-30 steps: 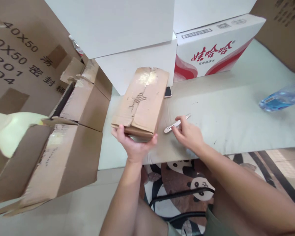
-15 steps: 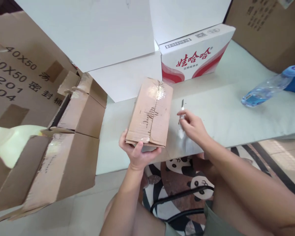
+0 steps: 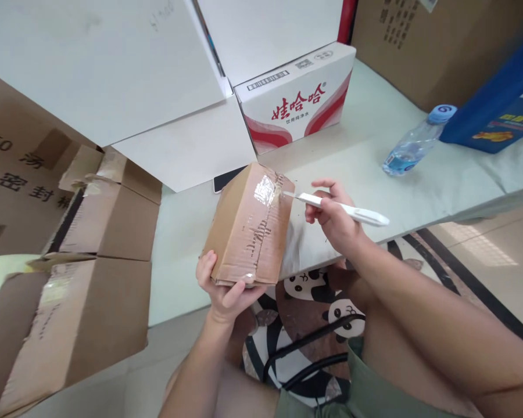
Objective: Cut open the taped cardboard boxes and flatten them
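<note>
A small brown cardboard box [image 3: 249, 226], taped along a torn seam on its top, is gripped at its near end by my left hand [image 3: 227, 293]. The box is tilted, with its printed top facing me. In my right hand [image 3: 337, 217] is a white utility knife [image 3: 366, 216], held between thumb and fingers. Its blade points left and its tip is at the far part of the taped seam; whether it touches the tape I cannot tell. Behind the box, a dark phone-like slab [image 3: 229, 179] lies partly hidden.
White cartons [image 3: 296, 101] stand at the back of the pale-green table [image 3: 174, 273]. To the right are a water bottle [image 3: 412, 148] and a blue container [image 3: 497, 110]. Larger open cardboard boxes [image 3: 117, 290] are at left. A panda-patterned mat [image 3: 305, 342] lies below.
The knife has swung from pointing away to pointing left, and its blade is now at the box seam. The box has tilted, showing its left side. My view has shifted right.
</note>
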{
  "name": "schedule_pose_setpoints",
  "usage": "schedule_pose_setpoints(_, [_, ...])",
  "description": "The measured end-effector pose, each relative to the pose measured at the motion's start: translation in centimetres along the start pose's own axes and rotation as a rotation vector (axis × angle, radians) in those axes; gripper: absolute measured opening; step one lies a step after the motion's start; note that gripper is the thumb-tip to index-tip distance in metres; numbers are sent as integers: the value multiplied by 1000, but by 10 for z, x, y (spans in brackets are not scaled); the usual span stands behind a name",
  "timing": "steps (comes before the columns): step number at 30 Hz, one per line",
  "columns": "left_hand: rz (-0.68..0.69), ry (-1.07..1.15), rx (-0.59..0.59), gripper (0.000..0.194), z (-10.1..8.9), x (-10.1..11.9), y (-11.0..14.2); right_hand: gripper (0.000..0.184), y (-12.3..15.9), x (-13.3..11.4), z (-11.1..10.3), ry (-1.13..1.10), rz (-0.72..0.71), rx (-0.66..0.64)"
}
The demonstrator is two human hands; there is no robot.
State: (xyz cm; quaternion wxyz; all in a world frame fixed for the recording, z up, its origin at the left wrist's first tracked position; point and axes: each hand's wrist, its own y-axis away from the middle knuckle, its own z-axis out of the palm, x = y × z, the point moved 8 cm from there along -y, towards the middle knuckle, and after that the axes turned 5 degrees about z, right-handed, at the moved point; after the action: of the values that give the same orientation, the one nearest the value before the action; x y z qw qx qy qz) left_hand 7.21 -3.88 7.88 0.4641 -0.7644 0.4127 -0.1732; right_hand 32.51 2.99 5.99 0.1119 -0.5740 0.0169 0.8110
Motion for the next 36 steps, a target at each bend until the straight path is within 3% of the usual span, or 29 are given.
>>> schedule_pose_setpoints(5, [37,-22,-18,122,1,3,-1,20,0,0,-2,146,31,43])
schedule_pose_setpoints(13, [2,-39,-42,113,3,1,4,22,5,-6,4,309,-41,57])
schedule_pose_setpoints(16, [-23,-68,-58,114,4,-1,5,10,9,-13,-2,348,-80,156])
schedule_pose_setpoints(20, [-19,-59,-74,114,3,2,6,22,14,-26,-9,342,-203,273])
schedule_pose_setpoints(23, [-10,-46,-75,112,1,5,6,22,12,-28,-7,277,-212,242])
schedule_pose_setpoints(28, [-14,-48,-80,108,1,6,6,22,6,-15,-3,298,-77,195])
schedule_pose_setpoints(36, [-7,11,-77,106,2,7,10,9,14,-4,5,509,-86,166])
